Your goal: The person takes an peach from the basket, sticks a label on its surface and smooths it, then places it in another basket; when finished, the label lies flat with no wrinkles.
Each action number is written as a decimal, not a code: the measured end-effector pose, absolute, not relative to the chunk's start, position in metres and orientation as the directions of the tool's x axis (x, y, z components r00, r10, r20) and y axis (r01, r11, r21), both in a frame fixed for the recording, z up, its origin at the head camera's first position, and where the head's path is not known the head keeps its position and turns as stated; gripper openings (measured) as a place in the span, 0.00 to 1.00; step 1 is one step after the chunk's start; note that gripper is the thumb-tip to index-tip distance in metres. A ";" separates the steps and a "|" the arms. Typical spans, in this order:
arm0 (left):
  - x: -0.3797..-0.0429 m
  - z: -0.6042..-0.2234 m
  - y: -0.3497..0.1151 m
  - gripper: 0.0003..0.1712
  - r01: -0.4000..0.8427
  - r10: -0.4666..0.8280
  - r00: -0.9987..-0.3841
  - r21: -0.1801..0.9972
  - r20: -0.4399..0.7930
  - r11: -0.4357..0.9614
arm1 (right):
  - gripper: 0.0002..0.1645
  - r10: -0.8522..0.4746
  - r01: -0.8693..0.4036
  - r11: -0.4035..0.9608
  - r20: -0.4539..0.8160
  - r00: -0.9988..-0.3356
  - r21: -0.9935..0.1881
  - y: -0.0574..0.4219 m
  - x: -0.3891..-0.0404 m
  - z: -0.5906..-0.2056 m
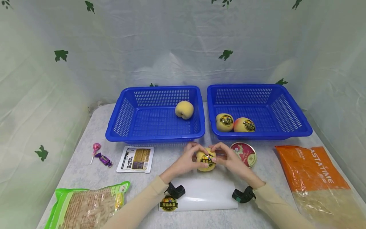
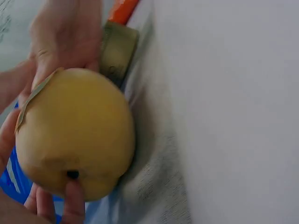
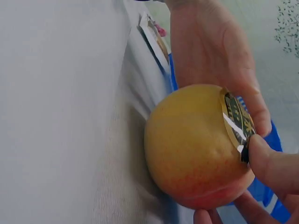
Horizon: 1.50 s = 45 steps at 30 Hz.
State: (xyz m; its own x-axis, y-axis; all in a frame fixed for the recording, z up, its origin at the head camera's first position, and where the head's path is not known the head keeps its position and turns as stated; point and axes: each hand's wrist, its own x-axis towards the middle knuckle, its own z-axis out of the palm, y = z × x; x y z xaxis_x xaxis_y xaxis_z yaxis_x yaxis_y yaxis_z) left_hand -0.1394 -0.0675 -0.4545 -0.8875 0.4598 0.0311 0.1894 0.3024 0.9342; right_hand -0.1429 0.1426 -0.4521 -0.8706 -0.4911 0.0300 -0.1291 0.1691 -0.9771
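A yellow peach (image 1: pixel 203 169) with a red blush sits between both hands over the table, a black-and-gold round sticker (image 3: pixel 238 123) on its side. My left hand (image 1: pixel 187 160) grips it from the left, thumb at the sticker's edge and fingers at the far side. From the right, my right hand (image 1: pixel 229 159) holds the same peach, its thumb (image 3: pixel 271 156) pressing the sticker's lower edge. Part of the sticker's rim stands off the skin in the wrist views. Below the hands lies a white backing sheet (image 1: pixel 208 195) with one matching sticker (image 1: pixel 168 203) at its left corner.
Behind stand a left blue basket (image 1: pixel 154 138) with one plain peach (image 1: pixel 184 110) and a right blue basket (image 1: pixel 260 136) with two stickered peaches. Around lie a round tin (image 1: pixel 248 156), white pouch (image 1: pixel 135 159), lollipop (image 1: pixel 96 146), purple candy (image 1: pixel 104 159), green bag (image 1: pixel 88 206) and orange bag (image 1: pixel 314 171).
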 end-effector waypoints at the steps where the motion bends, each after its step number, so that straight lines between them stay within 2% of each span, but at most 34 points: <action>1: -0.138 -0.454 -0.066 0.19 0.215 0.454 -0.890 0.917 0.041 0.337 | 0.14 -0.487 -0.129 0.168 0.032 -0.873 -0.977 0.143 -0.143 -0.452; 6: -0.133 -0.455 -0.058 0.25 0.297 0.401 -0.909 0.849 0.112 0.437 | 0.13 -0.468 -0.126 0.200 0.018 -0.884 -0.972 0.140 -0.142 -0.449; 12: -0.134 -0.455 -0.057 0.25 0.261 0.380 -0.920 0.871 0.094 0.416 | 0.10 -0.409 -0.121 0.233 0.015 -0.912 -0.965 0.135 -0.142 -0.448; 20: -0.136 -0.452 -0.066 0.23 0.224 0.433 -0.901 0.895 0.038 0.387 | 0.06 -0.364 -0.104 0.243 0.009 -0.931 -0.965 0.132 -0.142 -0.445; 25: -0.142 -0.453 -0.077 0.20 0.207 0.512 -0.859 0.932 0.028 0.296 | 0.14 -0.414 -0.057 0.230 -0.044 -0.909 -0.971 0.131 -0.142 -0.444; 29: -0.147 -0.455 -0.082 0.20 0.202 0.555 -0.831 0.952 0.042 0.230 | 0.14 -0.413 -0.079 0.219 -0.019 -0.910 -0.973 0.128 -0.144 -0.444; 35: -0.141 -0.442 -0.081 0.18 0.268 0.552 -0.828 0.936 0.102 0.230 | 0.13 -0.415 -0.085 0.216 -0.012 -0.910 -0.973 0.129 -0.143 -0.444; 42: -0.134 -0.424 -0.082 0.17 0.258 0.565 -0.820 0.938 0.086 0.231 | 0.27 -0.493 -0.141 0.287 -0.020 -0.870 -0.948 0.124 -0.130 -0.424; 45: -0.135 -0.424 -0.082 0.19 0.256 0.581 -0.811 0.934 0.067 0.251 | 0.27 -0.478 -0.171 0.307 0.004 -0.878 -0.936 0.120 -0.124 -0.415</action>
State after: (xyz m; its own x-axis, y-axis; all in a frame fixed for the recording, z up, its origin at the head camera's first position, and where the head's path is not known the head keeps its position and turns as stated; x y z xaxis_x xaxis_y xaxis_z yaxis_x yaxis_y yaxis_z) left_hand -0.1350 -0.0818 -0.4245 -0.8112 0.5810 0.0666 0.2562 0.2507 0.9336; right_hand -0.1244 0.1200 -0.4146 -0.8782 -0.4783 0.0039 -0.1712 0.3068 -0.9362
